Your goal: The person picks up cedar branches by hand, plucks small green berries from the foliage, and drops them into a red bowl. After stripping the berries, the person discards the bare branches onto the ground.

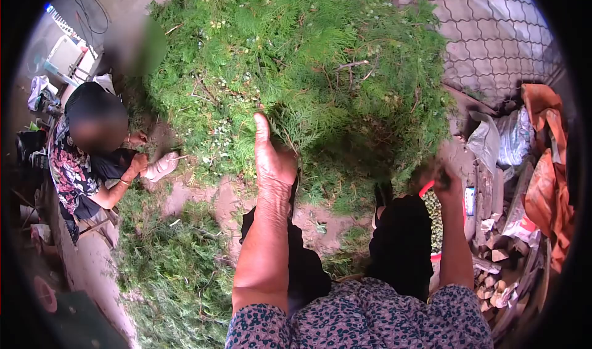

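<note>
- Left hand [274, 164]: arm stretched forward, thumb up, grip closed around a sprig [297, 133] at the near edge of the big heap of green conifer cuttings [296, 47].
- The heap lies on the bare earth floor [203, 196] and fills its far side, up to the wire mesh fence [493, 34].
- Right hand [443, 179]: low at the person's right knee, above a red-rimmed bowl [424, 192] that holds small green cones [435, 221]. It is motion-blurred; I cannot tell whether its grip is wide, narrow or holding anything.
- Judgement: the work looks like taking sprigs from the heap and stripping cones into the bowl.
- To do it well: grasp low on the woody stem rather than the soft tips, so the sprig pulls free whole.
- Draw it toward the knees, not upward, so tangled neighbours do not come along.
- Strip directly over the bowl; it sits close to the clutter on the right, and cones dropped there would be hard to find.
- A co-worker [92, 158] sits at the left edge of the floor, gloved hand [161, 166] by the heap, well apart.
</note>
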Tool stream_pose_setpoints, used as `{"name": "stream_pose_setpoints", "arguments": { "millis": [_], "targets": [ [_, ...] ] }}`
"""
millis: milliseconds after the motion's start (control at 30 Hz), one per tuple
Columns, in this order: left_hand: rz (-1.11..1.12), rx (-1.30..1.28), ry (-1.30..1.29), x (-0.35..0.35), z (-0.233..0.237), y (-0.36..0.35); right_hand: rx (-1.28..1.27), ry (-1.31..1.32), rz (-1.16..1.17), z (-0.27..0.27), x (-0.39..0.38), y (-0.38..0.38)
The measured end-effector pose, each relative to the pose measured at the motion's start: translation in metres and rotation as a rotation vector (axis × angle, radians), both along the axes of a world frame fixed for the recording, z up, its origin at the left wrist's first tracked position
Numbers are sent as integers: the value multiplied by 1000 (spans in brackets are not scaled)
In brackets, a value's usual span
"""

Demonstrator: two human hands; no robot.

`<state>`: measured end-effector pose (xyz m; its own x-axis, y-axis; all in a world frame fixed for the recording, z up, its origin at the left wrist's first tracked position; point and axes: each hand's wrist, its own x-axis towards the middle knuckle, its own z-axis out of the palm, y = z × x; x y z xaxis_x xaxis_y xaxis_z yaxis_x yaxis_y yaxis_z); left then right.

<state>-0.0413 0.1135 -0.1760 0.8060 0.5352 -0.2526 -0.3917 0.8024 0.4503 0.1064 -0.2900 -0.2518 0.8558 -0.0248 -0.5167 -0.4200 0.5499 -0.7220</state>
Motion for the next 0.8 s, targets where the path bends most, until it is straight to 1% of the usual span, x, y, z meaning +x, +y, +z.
{"name": "stream_pose_setpoints", "arguments": {
  "millis": [67,100,133,167,200,233,267,300,333,367,400,433,500,533,633,700,767,800],
  "targets": [
    [-15,-20,18,1,-3,1,-178,193,-75,-72,7,-98],
    [-29,-42,37,1,-3,0,-249,163,-100,-90,-3,-130],
    [-25,-40,39,2,-3,-2,-284,206,-238,-82,-17,-138],
    [-67,-11,15,3,-3,-5,-220,176,-212,-104,-19,-179],
    [-97,20,-5,3,-2,-6,-340,11,-109,-140,-23,-226],
    [-90,67,12,1,4,-11,-373,-84,-91,-161,-24,-263],
    [-96,31,-1,2,0,-11,-1157,-376,215,-142,-41,-253],
    [-73,-23,11,4,-6,-12,-1725,-535,139,-150,-45,-264],
    [-76,10,27,4,-16,-13,-1972,-788,147,-154,-50,-286],
    [-82,-6,21,8,-23,-14,-2027,-515,243,-139,-54,-287],
    [-59,10,81,10,-25,-15,-2122,-411,223,-135,-55,-291],
    [-38,24,141,11,-26,-17,-2120,-360,292,-135,-51,-303],
    [33,-27,148,16,-28,-19,-2361,-785,217,-200,-34,-397],
    [81,-60,165,18,-26,-19,-2348,-801,224,-203,-43,-425],
    [103,-63,168,12,-20,-18,-2079,-737,249,-202,-48,-460],
    [163,-33,119,11,-38,-8,-1879,-711,271,-206,-27,-443],
    [208,-63,193,-7,-16,-5,-1665,-693,309,-214,4,-404],
    [222,-79,236,-13,-18,-1,-1564,-679,328,-210,29,-369]
  ]
}}
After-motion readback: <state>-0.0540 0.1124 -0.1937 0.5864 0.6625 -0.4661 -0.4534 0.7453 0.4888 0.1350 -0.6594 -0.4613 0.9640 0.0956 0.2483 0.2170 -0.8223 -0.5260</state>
